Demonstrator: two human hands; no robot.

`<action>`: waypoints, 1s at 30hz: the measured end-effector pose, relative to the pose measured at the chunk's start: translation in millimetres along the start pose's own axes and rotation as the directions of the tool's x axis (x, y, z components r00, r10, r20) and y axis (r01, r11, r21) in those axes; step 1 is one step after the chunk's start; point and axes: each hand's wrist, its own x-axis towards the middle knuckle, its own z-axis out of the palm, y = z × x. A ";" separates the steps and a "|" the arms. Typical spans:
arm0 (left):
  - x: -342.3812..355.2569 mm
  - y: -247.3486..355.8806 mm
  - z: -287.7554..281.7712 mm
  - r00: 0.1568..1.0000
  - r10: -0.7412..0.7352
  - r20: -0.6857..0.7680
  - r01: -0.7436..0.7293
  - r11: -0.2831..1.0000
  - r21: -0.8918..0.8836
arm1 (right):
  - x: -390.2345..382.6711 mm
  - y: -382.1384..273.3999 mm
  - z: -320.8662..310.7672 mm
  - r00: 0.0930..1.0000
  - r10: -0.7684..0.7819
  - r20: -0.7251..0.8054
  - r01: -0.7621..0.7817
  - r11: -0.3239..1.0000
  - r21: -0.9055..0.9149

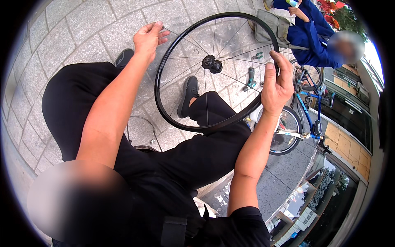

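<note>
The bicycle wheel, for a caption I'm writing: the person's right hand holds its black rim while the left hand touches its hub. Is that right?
Not quite: the left hand is not touching the hub. The head view shows it outside the black rim, off its upper-left edge. The right hand does hold the rim.

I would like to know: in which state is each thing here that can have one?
Wheel: held, tyreless, few spokes.
Left hand: pinching a thin spoke.
Right hand: on the rim.
Blue bicycle: standing, both wheels fitted.
Power tool: lying on paving.
Small green tool: lying nearby.
</note>
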 end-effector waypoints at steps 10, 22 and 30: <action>0.6 -0.3 -0.4 1.000 -0.004 0.021 0.004 1.000 0.012 | 0.1 0.4 -0.2 1.000 0.005 -0.005 -0.005 1.000 -0.001; 2.1 -2.1 -0.3 1.000 -0.001 0.011 0.001 1.000 0.031 | 0.2 -1.1 -0.1 1.000 -0.005 -0.007 0.005 1.000 -0.018; 6.3 -9.7 -3.2 0.998 -0.042 -0.054 0.047 0.993 0.107 | 0.4 -0.8 0.8 1.000 -0.027 -0.014 0.027 1.000 -0.016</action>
